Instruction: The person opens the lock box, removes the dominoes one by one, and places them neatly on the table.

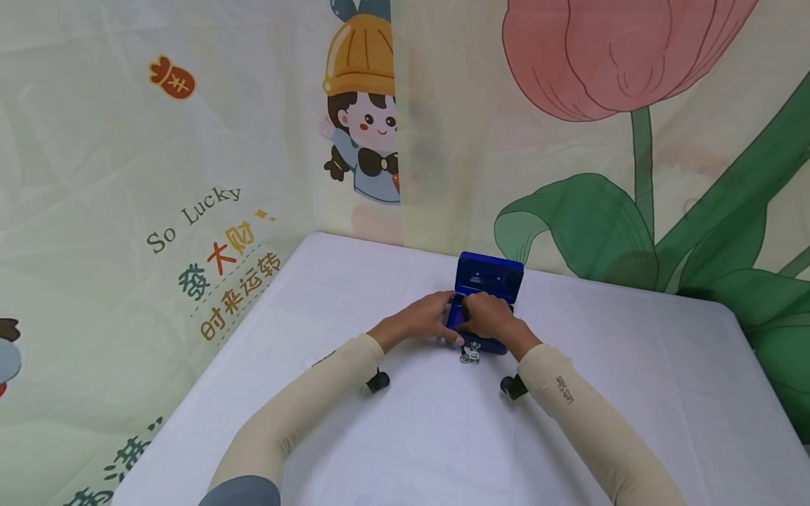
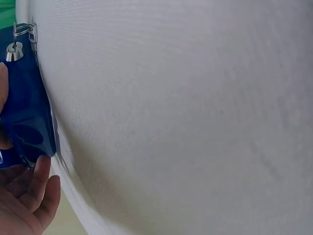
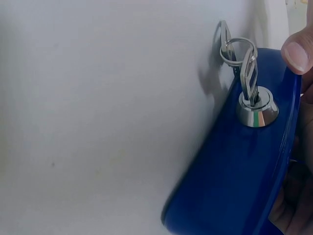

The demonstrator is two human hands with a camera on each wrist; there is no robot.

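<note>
A blue metal cash box point(image 1: 490, 345) stands near the far edge of the table, its lid point(image 1: 489, 275) raised. My left hand point(image 1: 425, 318) grips the box's left side, its thumb on the front rim and fingers point(image 2: 41, 193) curled at the corner. Over the opening, my right hand point(image 1: 493, 320) reaches down inside with bent fingers. The walls and knuckles hide its fingertips, so I cannot tell whether it holds anything. On the front face a silver lock point(image 3: 258, 115) has a key point(image 3: 249, 78) in it, with a second key point(image 3: 225, 41) hanging from the ring.
White cloth point(image 1: 430, 436) covers the table around the box. Behind the far edge hangs a printed curtain point(image 1: 443, 140) with a flower and a cartoon figure. Black wrist cameras point(image 1: 378, 381) sit under both forearms, close above the cloth.
</note>
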